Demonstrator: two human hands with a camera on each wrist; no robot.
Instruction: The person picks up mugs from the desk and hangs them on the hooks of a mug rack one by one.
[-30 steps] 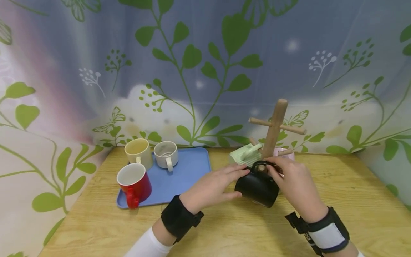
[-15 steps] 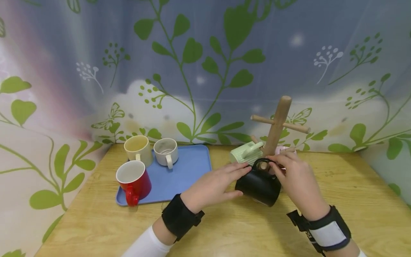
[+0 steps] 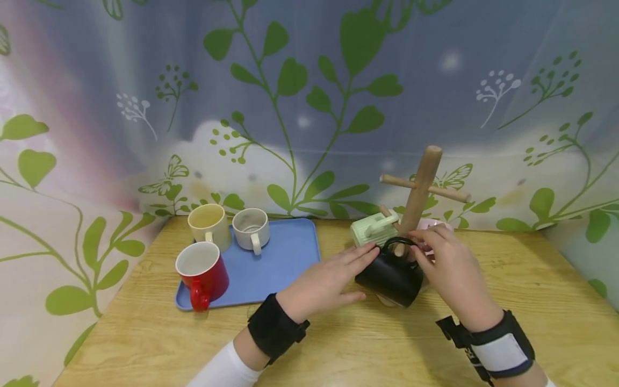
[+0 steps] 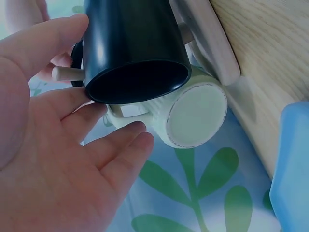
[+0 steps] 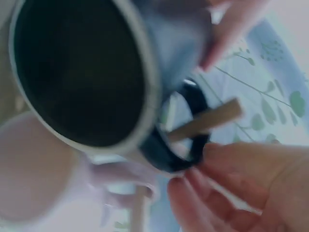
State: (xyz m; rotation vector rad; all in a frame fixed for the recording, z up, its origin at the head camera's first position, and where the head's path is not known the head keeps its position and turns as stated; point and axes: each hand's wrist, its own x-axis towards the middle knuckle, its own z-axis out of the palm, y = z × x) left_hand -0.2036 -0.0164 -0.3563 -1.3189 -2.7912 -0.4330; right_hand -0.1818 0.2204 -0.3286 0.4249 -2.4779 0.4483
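A black mug (image 3: 389,277) lies tilted on its side at the front of a wooden mug tree (image 3: 422,191), handle uppermost. One of the tree's pegs (image 5: 215,118) passes through the handle's loop, as the right wrist view shows. My right hand (image 3: 456,274) pinches that handle between thumb and fingers. The left hand (image 3: 321,282) has its fingers extended, fingertips right at the mug's base end. Behind, a mint green ribbed mug (image 3: 361,230) hangs on the tree's left side, its base facing the left wrist camera. A pink mug (image 5: 36,169) hangs on the right, partly hidden by my right hand.
On the left, a blue tray (image 3: 290,258) bears a red mug (image 3: 213,274), a yellow mug (image 3: 215,231) and a whitish cup (image 3: 249,231). Bare upper pegs (image 3: 450,193) stick out from the tree's post. A leaf-patterned curtain (image 3: 309,134) hangs behind the wooden table (image 3: 338,344).
The mug tree has shifted slightly right, and its peg shows longer through the black mug's handle. My right hand has moved slightly right, still pinching the handle; the left stays at the base.
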